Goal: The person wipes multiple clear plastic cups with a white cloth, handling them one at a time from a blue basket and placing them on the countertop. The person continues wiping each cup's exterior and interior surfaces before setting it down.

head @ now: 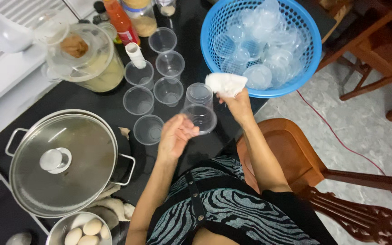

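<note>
Left hand (176,134) is gripping a clear plastic cup (199,110), fingers curled around its rim end. The cup is lying tilted, long axis running away from the body, mouth towards the person. Right hand (236,101) is hovering just right of the cup, fingers pinched on a white cloth (226,84). Six empty cups (138,100) are standing left of the held cup; the blue basket (210,31) of cups is sitting beyond it, a steel pot (60,163) well left.
</note>
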